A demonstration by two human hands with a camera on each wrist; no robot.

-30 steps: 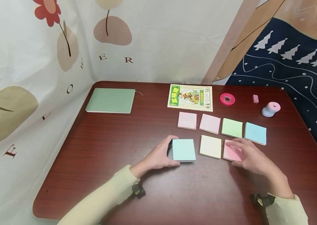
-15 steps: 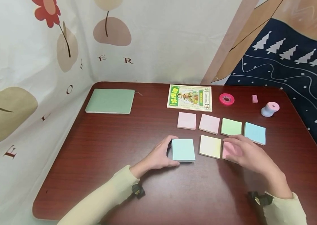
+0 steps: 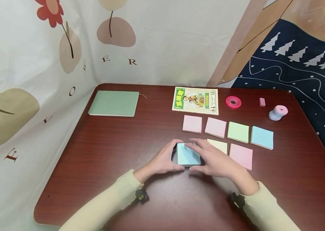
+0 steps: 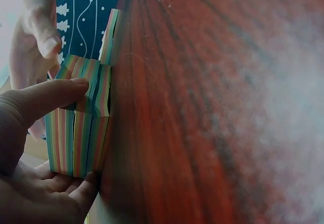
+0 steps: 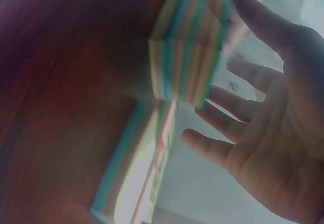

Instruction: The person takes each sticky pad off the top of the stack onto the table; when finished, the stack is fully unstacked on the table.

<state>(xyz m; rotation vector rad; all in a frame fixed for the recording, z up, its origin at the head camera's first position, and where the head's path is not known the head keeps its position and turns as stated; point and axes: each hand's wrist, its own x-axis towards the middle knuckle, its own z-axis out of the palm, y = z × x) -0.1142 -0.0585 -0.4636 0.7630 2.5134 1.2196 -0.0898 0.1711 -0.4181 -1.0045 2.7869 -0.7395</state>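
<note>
A light blue-topped stack of sticky note pads (image 3: 183, 157) sits at the middle of the table. My left hand (image 3: 162, 160) grips its left side, thumb on the near side and fingers on the far side. Striped edges of several layered pads (image 4: 71, 143) show in the left wrist view. Over the right side of the stack hovers my right hand (image 3: 218, 162), fingers spread and holding nothing. In the right wrist view its fingers lie beside the striped stack (image 5: 185, 64). A pale yellow pad (image 3: 219, 146) is partly hidden behind the right hand; a pink pad (image 3: 241, 156) lies right of it.
Behind lie two pale pink pads (image 3: 192, 124) (image 3: 215, 127), a green pad (image 3: 238, 132) and a blue pad (image 3: 262, 137). Farther back are a green notebook (image 3: 114, 103), an illustrated booklet (image 3: 195, 100), a pink ring (image 3: 233, 102), a small pink block (image 3: 262, 102) and a spool-shaped object (image 3: 278, 112).
My right hand has left the pink pad and moved left, over the stack. The pink pad stays where it was. The left hand keeps its grip and has not moved.
</note>
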